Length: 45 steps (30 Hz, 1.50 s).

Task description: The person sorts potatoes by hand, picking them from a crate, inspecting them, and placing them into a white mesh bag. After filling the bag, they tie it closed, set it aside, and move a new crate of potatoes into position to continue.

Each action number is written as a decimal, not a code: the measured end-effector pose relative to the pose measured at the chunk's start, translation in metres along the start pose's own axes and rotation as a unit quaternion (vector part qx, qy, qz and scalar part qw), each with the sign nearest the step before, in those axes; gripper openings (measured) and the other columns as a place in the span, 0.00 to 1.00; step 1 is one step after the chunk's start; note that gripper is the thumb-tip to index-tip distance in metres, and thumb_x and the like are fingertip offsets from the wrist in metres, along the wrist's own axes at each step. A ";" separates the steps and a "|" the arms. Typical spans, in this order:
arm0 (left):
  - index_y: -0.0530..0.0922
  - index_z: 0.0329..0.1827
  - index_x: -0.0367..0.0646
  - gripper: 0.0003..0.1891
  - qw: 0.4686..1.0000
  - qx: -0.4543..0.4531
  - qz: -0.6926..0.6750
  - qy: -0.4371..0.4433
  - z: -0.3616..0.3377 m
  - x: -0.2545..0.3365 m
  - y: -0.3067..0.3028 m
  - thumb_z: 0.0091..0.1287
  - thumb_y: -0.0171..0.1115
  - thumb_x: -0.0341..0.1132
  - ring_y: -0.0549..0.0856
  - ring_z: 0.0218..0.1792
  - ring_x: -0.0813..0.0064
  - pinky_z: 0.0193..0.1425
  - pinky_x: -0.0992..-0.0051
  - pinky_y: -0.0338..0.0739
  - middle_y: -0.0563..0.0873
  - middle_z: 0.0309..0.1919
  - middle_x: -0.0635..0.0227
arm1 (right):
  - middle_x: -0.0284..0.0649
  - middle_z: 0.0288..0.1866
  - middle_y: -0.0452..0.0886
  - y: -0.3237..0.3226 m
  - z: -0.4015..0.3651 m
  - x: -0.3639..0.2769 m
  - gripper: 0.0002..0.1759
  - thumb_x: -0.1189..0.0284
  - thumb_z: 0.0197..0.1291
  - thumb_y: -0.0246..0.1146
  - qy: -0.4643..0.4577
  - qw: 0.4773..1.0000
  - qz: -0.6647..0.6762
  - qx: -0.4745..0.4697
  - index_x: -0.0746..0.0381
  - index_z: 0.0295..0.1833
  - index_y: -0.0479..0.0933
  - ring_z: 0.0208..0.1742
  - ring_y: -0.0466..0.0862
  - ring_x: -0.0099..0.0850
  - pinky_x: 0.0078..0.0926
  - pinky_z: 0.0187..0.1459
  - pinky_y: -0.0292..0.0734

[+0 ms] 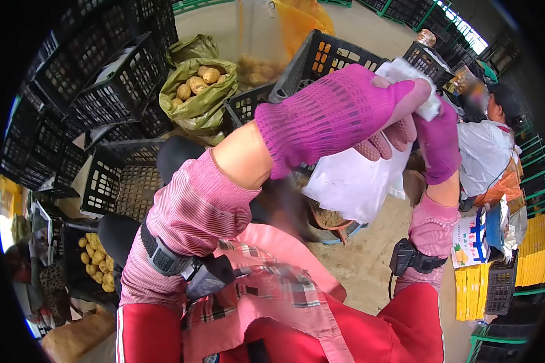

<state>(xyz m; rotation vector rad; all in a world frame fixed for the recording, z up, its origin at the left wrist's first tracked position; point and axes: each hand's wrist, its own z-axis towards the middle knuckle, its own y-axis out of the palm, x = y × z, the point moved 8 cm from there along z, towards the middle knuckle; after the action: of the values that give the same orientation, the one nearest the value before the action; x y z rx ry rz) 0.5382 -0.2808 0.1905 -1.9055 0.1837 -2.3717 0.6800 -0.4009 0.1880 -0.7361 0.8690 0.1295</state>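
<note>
Items counted: two hands in purple gloves, one white bag, one green sack of potatoes, one other person. The black crates are too many and too overlapped to count.

Left hand (345, 112): raised at upper centre, back of the glove towards the camera. Its grip is pressed together, fingers (389, 140) curled over the upper part of the white bag (351, 181).

Right hand (439, 142): just beside the left hand, on the far side of the bag. Its grip is likewise closed, pinching the bunched top of the bag, which shows above both gloves.

White bag: held in the air between the two hands, its body hanging below and slightly left of the left-hand fingers, above a round basin (336, 225) on the floor. Contents cannot be made out.

Each forearm carries one black strapped device (163, 257), two in all.

Surroundings: the green sack (200, 91) stands open among stacked black crates (124, 85), well apart from the hands. One crate (97, 263) at lower left holds potatoes. The other person (484, 151) stands at right in a light garment, near the right hand.
</note>
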 end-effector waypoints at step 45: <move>0.78 0.44 0.40 0.18 0.938 0.007 0.343 0.058 0.007 -0.253 0.035 0.59 0.68 0.44 0.85 0.40 0.50 0.47 0.63 0.81 0.84 0.35 0.55 | 0.47 0.66 0.76 -0.150 0.001 0.041 0.20 0.73 0.75 0.49 -0.139 0.957 -0.228 0.116 0.68 0.67 0.71 0.62 0.80 0.35 0.31 0.62 0.76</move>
<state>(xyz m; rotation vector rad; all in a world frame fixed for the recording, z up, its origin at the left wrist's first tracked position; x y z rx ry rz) 0.5997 -0.2779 -0.0573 -1.3711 0.7066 -1.9775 0.7658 -0.5208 0.2385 -0.6606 0.4202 -0.2721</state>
